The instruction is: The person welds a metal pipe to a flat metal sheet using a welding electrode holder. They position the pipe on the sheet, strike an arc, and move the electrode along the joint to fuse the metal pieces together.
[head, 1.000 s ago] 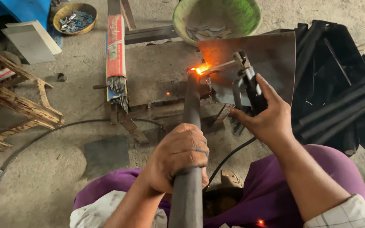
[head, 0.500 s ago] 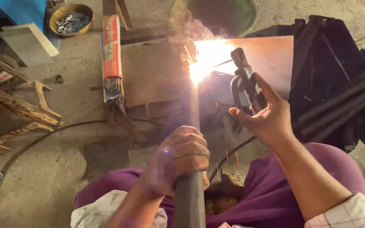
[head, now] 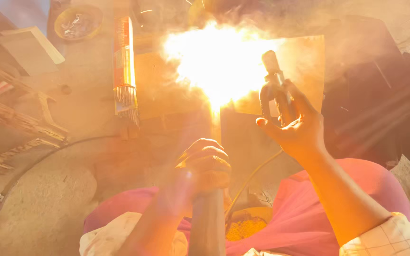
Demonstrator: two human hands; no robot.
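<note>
A round metal pipe (head: 208,223) runs from my lap away toward a bright white welding arc (head: 217,64). My left hand (head: 205,166) is wrapped around the pipe near its middle. My right hand (head: 294,124) grips a dark welding electrode holder (head: 272,83) to the right of the arc. The holder's tip and the pipe's far end are lost in the glare. Behind the arc stands a flat metal plate (head: 304,61). A cable (head: 247,182) curves down from the holder toward my lap.
An open packet of welding rods (head: 124,66) lies on the concrete floor at the left. A small bowl of metal bits (head: 77,21) sits at the top left. Rusty scrap pieces (head: 20,123) lie at the far left. Dark metal sections (head: 380,95) are stacked at the right.
The arc has grown from a small orange spark into a large glare that washes out the view with smoke. Both hands keep their holds and have barely moved.
</note>
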